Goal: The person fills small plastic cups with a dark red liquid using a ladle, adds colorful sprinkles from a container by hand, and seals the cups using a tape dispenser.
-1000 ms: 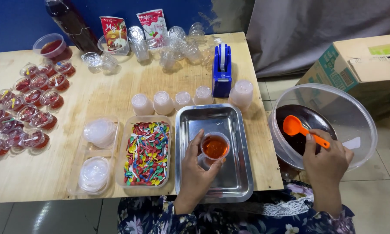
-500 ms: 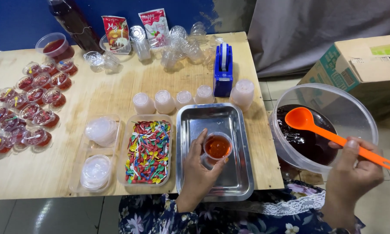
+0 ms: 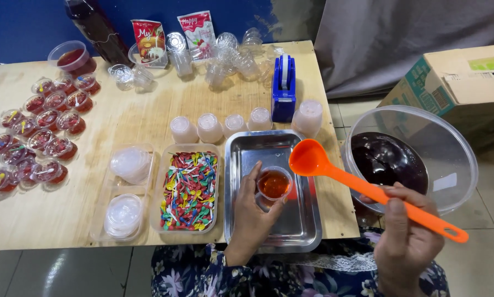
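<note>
On the steel tray: our left hand (image 3: 252,217) was wrapped around a small clear cup (image 3: 273,184) of amber-red liquid, which stood on the floor of the metal tray (image 3: 307,231) at the near edge of the table (image 3: 148,121).
Ladle: our right hand (image 3: 406,242) was closed on the handle of the orange ladle (image 3: 313,160) — half a second earlier its bowl hung over the big bowl, and a second earlier it was down in the dark liquid; now it had swung across to just above and to the right of the cup.
Meaning: we judged the scoop done and the carry nearly over, the ladle arriving at the cup we steadied.
Cup: it sat where it had been in both earlier views, already partly full.
Big bowl: the large clear bowl (image 3: 450,148) of dark liquid stood off the table on our right, beside a cardboard box (image 3: 461,77).
Hard to tell: we could not see whether the ladle carried liquid — its inside read plain orange.
Hidden: our fingers covered the cup's near side, and the right wrist ran out of view.
Nearby: a tub of coloured spoons (image 3: 191,190) lay just left of the tray.
</note>
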